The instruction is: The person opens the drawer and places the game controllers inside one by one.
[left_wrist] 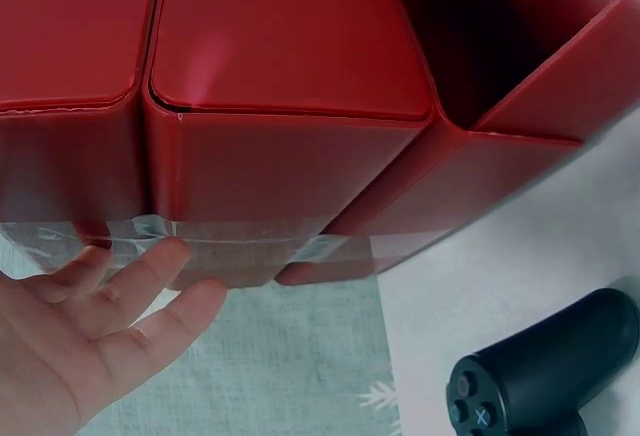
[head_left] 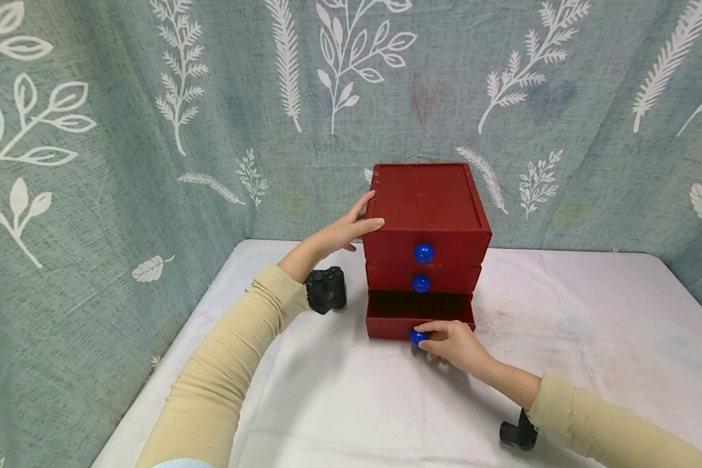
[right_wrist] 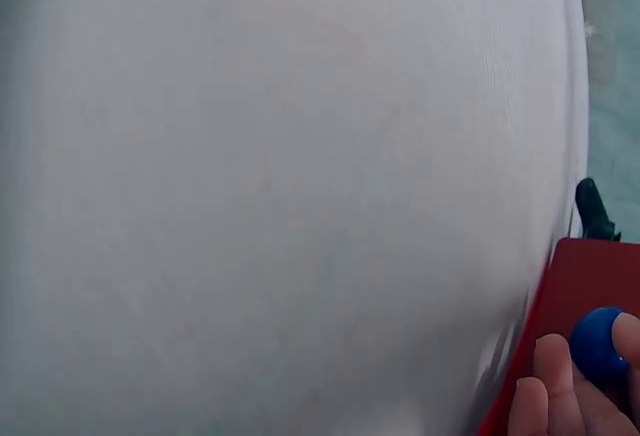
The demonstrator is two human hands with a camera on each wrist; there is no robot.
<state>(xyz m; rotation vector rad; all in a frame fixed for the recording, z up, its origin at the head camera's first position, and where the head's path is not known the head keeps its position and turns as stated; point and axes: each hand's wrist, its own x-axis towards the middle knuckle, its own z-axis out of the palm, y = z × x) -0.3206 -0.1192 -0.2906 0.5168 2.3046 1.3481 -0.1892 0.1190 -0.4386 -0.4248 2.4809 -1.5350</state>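
Observation:
A dark red three-drawer cabinet (head_left: 424, 198) with round blue knobs stands upright on the table. Its bottom drawer (head_left: 386, 327) is pulled part way out, showing a dark inside; the upper two are closed. My right hand (head_left: 459, 348) pinches the bottom drawer's blue knob (head_left: 418, 337) between thumb and fingers, and the same knob (right_wrist: 598, 344) appears at the edge of the right wrist view. At the cabinet's upper left side, my left hand (head_left: 348, 233) rests with spread, nearly straight fingers. Clear tape runs along that side near the fingers (left_wrist: 160, 331) in the left wrist view.
A black controller-like device with buttons (head_left: 325, 289) is beside the left wrist, left of the cabinet. Another black device (head_left: 520, 434) shows under the right wrist. White cloth (head_left: 339, 403) covers the table, and a green leaf-patterned curtain (head_left: 222, 97) hangs close behind and at the left.

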